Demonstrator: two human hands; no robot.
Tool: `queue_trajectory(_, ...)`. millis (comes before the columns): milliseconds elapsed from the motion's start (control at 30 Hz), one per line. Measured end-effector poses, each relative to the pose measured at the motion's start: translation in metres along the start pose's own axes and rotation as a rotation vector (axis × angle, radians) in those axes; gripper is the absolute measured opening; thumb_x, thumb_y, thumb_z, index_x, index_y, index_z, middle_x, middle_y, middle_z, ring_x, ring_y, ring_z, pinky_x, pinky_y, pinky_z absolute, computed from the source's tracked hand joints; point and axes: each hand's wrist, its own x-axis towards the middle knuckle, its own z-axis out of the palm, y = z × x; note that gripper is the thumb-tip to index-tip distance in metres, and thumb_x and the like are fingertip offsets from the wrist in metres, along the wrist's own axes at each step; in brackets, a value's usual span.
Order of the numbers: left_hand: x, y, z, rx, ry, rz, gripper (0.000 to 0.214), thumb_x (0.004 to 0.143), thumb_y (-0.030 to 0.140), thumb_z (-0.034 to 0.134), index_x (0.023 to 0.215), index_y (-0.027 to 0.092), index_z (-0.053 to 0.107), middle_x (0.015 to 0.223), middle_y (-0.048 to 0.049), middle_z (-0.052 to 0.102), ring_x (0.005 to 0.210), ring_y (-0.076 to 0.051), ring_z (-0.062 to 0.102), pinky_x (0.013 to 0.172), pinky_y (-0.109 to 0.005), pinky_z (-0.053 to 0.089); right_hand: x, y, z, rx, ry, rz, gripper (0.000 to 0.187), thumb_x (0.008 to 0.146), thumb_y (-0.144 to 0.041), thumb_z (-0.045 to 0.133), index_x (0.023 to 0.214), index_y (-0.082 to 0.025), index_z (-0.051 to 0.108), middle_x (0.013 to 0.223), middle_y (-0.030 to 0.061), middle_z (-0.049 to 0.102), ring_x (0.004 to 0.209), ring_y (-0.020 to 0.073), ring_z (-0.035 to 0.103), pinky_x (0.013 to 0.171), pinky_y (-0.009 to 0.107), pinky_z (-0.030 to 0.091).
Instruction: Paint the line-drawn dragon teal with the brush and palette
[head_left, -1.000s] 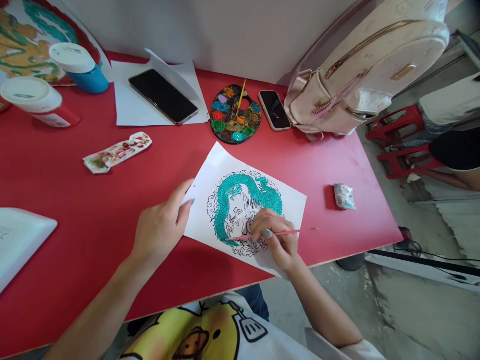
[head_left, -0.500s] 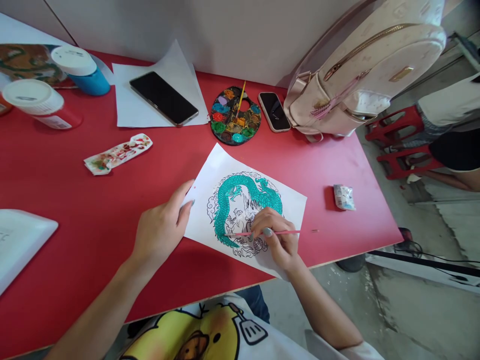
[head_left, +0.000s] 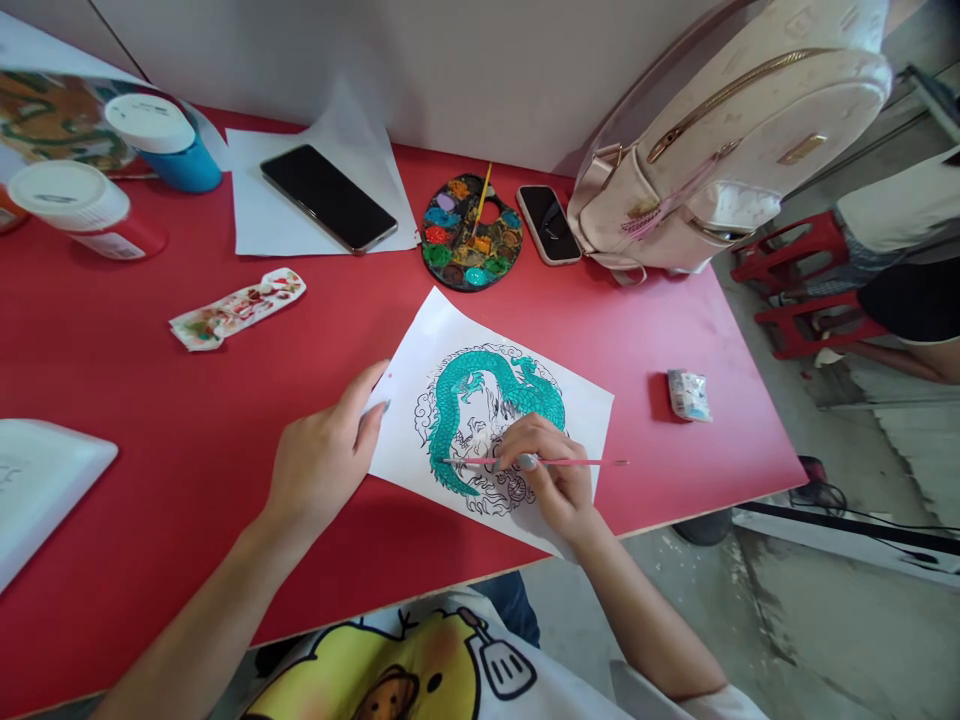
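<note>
A white sheet of paper (head_left: 420, 340) with a line drawing of a dragon (head_left: 448, 400), its body coloured teal, lies on the red table. My left hand (head_left: 326, 450) grips the sheet's left edge, thumb on top and the other fingers partly hidden at the edge. In my right hand (head_left: 551, 475) is a thin pink paintbrush (head_left: 577, 462), pinched between thumb and fingers. The brush lies nearly level, its tip at the teal lower left of the dragon's body. My right hand rests over the drawing's right part and hides some of it.
Beyond the sheet lies a paint palette (head_left: 472, 275) with a yellow brush (head_left: 484, 195) on it. Two phones (head_left: 330, 197) (head_left: 549, 225), a stained tissue strip (head_left: 238, 310), paint bottles (head_left: 180, 160) and a small packet (head_left: 688, 395) surround it. A backpack (head_left: 697, 150) stands at the back right.
My right hand has shifted the pink paintbrush slightly left and up along the dragon's teal body. My left hand stays on the paper's edge.
</note>
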Motion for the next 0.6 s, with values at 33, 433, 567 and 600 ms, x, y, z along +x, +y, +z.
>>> queue_trajectory(33, -0.0002, -0.0001, -0.0004, -0.001, -0.005, -0.004, 0.059, 0.101, 0.041, 0.035, 0.148, 0.02, 0.064, 0.057, 0.0007, 0.053, 0.049, -0.018, 0.043, 0.056, -0.029, 0.028, -0.0002, 0.0001, 0.0, -0.005, 0.002, 0.004, 0.036, 0.114, -0.035, 0.043, 0.093, -0.026, 0.071, 0.078, 0.0044, 0.074, 0.078, 0.0211, 0.069, 0.071, 0.037, 0.055)
queue_trajectory(433, 0.0009, 0.0004, -0.001, 0.02, 0.004, -0.003, 0.056, 0.102, 0.041, 0.038, 0.147, 0.021, 0.065, 0.059, 0.0, 0.055, 0.051, -0.018, 0.045, 0.057, -0.029, 0.028, 0.0004, 0.0004, 0.0004, -0.023, 0.016, 0.019, 0.038, 0.113, -0.038, 0.044, 0.093, -0.024, 0.072, 0.078, 0.0056, 0.075, 0.078, 0.0219, 0.069, 0.072, 0.038, 0.056)
queue_trajectory(567, 0.0004, 0.0001, -0.002, 0.006, 0.017, 0.012, 0.055, 0.102, 0.039, 0.038, 0.146, 0.022, 0.066, 0.06, -0.0004, 0.056, 0.051, -0.017, 0.045, 0.057, -0.029, 0.028, 0.0013, -0.0001, 0.0008, 0.007, 0.017, 0.018, 0.037, 0.114, -0.036, 0.045, 0.093, -0.025, 0.072, 0.078, 0.0053, 0.075, 0.078, 0.0216, 0.068, 0.072, 0.037, 0.055)
queue_trajectory(600, 0.0003, 0.0003, -0.0023, 0.004, 0.02, 0.017, 0.054, 0.102, 0.039, 0.038, 0.145, 0.022, 0.066, 0.06, -0.0004, 0.056, 0.051, -0.017, 0.045, 0.056, -0.029, 0.028, 0.0014, -0.0002, 0.0008, 0.004, 0.017, 0.021, 0.037, 0.114, -0.037, 0.045, 0.093, -0.025, 0.072, 0.078, 0.0053, 0.075, 0.077, 0.0217, 0.068, 0.072, 0.037, 0.055)
